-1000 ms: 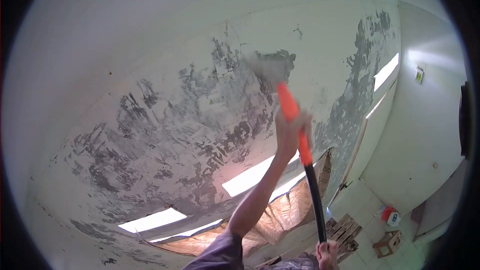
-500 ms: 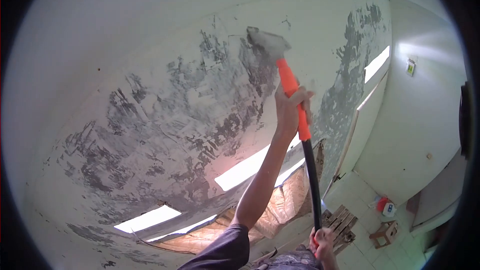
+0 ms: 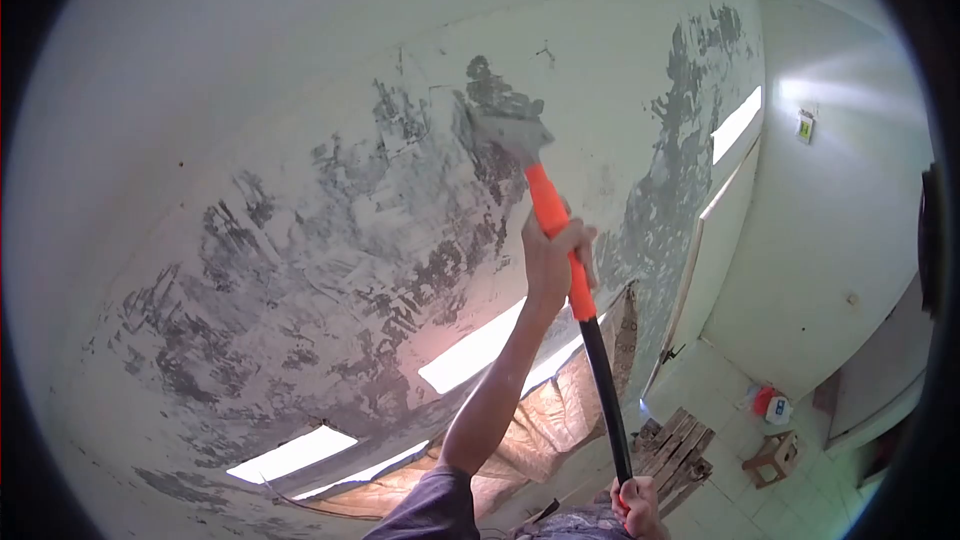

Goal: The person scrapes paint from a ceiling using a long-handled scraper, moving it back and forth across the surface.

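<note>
My left hand (image 3: pixel 555 255) is closed around the orange grip of a long-handled scraper (image 3: pixel 550 202), a little below its wide metal blade. Lower down, my right hand (image 3: pixel 637 502) wraps round the bottom end of the black handle. The blade is at the wall (image 3: pixel 590 70), just below a dark patch where the pale coating is gone; whether it touches the surface is hard to tell. Ragged grey patches spread across the wall to the left and right of the tool.
Bright window openings (image 3: pixel 292 454) lie low on the wall, with brown sheeting (image 3: pixel 540 430) beneath. At right are a door edge (image 3: pixel 700 230), a wooden pallet (image 3: pixel 672 455), a small stool (image 3: pixel 770 458) and a red and white container (image 3: pixel 776 408) on the tiled floor.
The scraper blade and my left hand have moved down and slightly left. A new dark patch shows above the blade. The view has shifted slightly.
</note>
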{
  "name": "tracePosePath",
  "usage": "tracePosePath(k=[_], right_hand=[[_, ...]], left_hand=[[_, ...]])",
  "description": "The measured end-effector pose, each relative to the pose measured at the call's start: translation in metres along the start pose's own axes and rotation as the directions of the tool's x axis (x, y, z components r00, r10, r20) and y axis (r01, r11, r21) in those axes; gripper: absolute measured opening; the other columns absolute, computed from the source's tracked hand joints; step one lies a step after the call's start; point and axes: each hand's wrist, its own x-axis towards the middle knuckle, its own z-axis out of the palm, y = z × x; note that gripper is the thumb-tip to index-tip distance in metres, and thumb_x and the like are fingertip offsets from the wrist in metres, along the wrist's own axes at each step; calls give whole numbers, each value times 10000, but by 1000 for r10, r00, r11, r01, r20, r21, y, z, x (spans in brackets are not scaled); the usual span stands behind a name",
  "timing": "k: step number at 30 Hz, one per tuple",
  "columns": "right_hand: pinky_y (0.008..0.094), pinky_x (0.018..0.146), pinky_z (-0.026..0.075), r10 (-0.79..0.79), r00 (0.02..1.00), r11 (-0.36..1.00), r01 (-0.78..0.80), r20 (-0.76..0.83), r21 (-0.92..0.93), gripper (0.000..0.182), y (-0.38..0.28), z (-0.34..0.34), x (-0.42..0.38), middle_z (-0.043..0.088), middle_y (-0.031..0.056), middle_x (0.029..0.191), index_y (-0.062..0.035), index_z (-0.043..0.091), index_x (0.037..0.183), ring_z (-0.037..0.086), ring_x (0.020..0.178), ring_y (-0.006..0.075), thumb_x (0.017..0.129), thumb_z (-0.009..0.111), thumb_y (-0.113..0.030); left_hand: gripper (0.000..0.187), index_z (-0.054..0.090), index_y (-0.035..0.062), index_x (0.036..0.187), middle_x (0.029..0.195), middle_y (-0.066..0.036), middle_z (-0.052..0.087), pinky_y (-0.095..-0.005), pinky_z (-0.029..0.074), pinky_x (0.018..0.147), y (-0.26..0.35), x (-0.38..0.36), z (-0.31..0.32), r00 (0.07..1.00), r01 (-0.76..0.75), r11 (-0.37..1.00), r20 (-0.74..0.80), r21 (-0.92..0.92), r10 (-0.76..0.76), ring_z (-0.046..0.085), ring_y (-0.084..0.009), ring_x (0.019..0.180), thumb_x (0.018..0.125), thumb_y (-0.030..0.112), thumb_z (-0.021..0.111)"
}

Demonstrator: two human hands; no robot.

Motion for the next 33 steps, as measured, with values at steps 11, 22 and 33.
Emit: tracePosePath(k=[11, 22, 33], right_hand=[[254, 336, 305, 66, 998, 997, -66, 2, 36, 518, -40, 12, -1, 443, 25, 479, -37, 504, 697, 399, 356, 105, 969, 501, -478], [252, 350, 280, 147, 989, 965, -150, 33, 217, 440, -49, 25, -13, 411, 14, 487, -40, 492, 687, 384, 380, 93, 966, 505, -379], [265, 347, 320, 191, 981, 975, -186, -29, 120, 606, -58, 27, -7, 432, 37, 496, -25, 496, 745, 373, 355, 117, 931, 519, -601]], left_hand=[[218, 406, 67, 882, 540, -33, 425, -303, 351, 264, 8, 28, 29, 999, 28, 999, 34, 44, -29, 418, -164, 302, 776, 3, 586], [208, 423, 51, 895, 559, -28, 451, -303, 394, 297, -3, 41, 24, 1000, -5, 993, 28, 114, 2, 432, -151, 328, 772, 12, 585], [175, 435, 48, 841, 557, -42, 458, -307, 412, 295, 8, 37, 30, 997, 44, 993, 50, 112, -50, 460, -164, 336, 765, 6, 586]])
